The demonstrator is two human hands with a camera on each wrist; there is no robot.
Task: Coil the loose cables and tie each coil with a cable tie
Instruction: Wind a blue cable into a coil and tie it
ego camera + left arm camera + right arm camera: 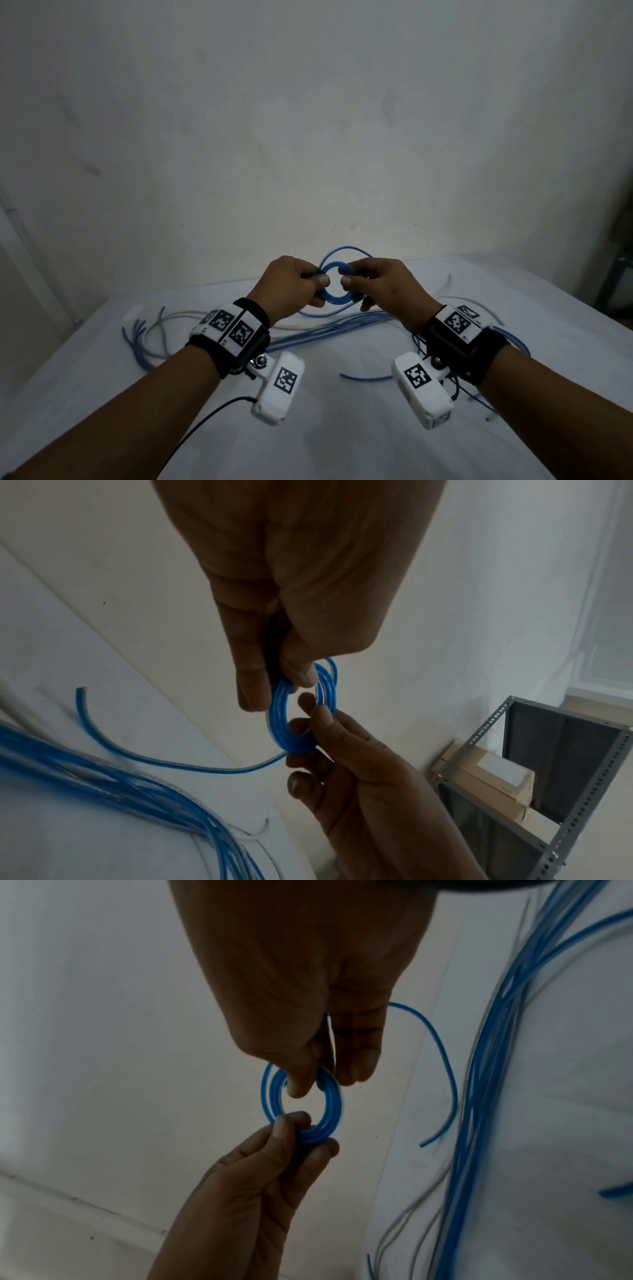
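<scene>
Left hand and right hand raised together, fingers pinching.

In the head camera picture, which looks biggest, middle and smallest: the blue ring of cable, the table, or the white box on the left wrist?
As they look:
1. table
2. white box, though nearness to the camera enlarges it
3. blue ring of cable, farther off, held between both hands

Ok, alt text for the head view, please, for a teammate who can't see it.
Two hands hold a small blue cable coil above a white table, the left hand pinching its left side and the right hand its right. Loose blue cables and white cables lie beneath.
</scene>
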